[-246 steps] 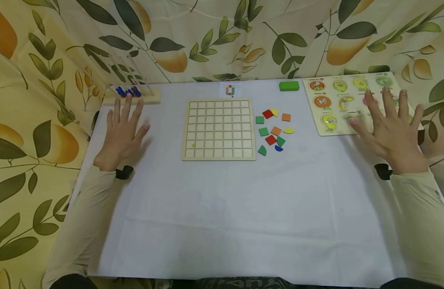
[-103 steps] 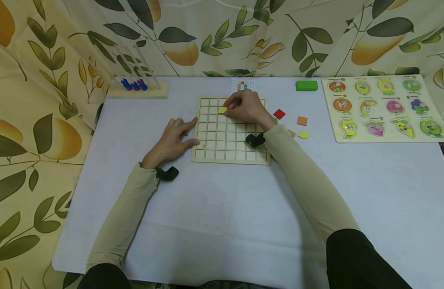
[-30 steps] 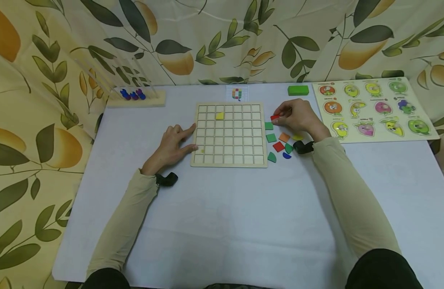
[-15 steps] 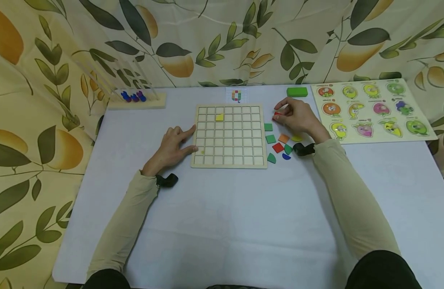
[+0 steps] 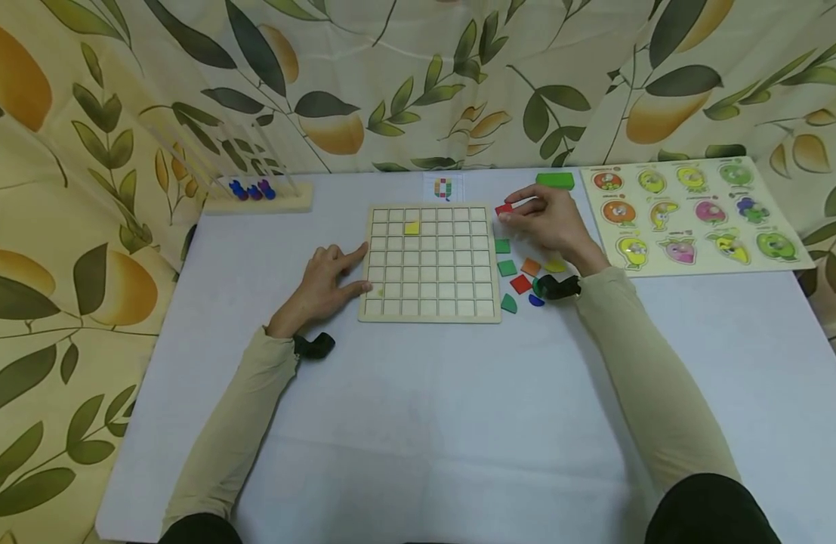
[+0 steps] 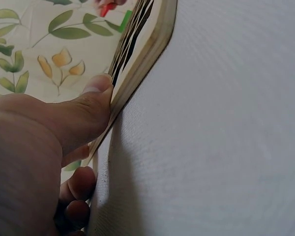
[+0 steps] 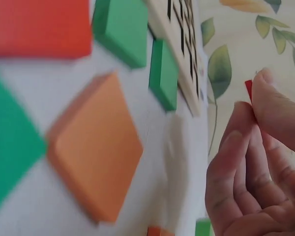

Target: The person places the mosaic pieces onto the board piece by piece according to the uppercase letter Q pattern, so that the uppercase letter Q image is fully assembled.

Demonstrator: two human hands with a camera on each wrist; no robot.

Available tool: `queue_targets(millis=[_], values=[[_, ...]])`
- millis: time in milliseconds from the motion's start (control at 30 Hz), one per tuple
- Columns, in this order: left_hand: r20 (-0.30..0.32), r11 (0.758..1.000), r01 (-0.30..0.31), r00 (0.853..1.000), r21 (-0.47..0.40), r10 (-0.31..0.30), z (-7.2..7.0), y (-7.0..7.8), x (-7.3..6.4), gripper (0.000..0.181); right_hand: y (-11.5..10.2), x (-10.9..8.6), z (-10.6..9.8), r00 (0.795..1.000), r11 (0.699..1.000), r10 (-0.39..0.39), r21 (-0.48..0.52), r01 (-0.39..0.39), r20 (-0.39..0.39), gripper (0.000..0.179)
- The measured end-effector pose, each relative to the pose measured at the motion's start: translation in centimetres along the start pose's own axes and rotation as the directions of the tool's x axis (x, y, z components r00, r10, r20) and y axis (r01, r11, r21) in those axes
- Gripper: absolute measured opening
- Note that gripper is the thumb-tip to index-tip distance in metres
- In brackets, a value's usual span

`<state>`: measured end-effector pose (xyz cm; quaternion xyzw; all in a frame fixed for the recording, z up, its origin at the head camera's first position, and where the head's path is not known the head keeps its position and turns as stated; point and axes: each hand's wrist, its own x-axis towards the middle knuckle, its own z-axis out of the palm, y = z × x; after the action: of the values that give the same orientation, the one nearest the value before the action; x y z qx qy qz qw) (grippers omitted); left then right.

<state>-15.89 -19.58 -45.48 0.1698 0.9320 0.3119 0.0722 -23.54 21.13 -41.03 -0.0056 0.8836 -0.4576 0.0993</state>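
My right hand pinches a red square tile between thumb and fingers, lifted just off the top right corner of the wooden grid board. In the right wrist view only a thin red edge of that tile shows at the fingertips. My left hand rests at the board's left side, thumb and index finger stretched out against its edge. The left wrist view has the thumb touching the board's side. One yellow square tile lies in a cell of the board's second row.
Right of the board lie loose tiles: green squares, orange, red, yellow and a blue piece. Behind are a pattern card, green block, fruit puzzle board and pegged wooden stand.
Since the earliest frame both hands came in to the board, and the right hand set down the yellow tile. It then took the red tile and now carries it left and up.
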Motion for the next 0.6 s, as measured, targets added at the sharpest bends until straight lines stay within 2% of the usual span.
queue_targets(millis=[300, 600], values=[[0.002, 1.0, 0.004, 1.0, 0.003, -0.004, 0.2, -0.1, 0.0, 0.075, -1.2, 0.2, 1.8, 0.997, 0.999, 0.015, 0.05, -0.019, 0.075, 0.043], [-0.014, 1.0, -0.005, 1.0, -0.006, 0.005, 0.2, -0.1, 0.0, 0.076, -2.5, 0.7, 4.1, 0.993, 0.997, -0.072, 0.027, 0.07, 0.097, 0.036]])
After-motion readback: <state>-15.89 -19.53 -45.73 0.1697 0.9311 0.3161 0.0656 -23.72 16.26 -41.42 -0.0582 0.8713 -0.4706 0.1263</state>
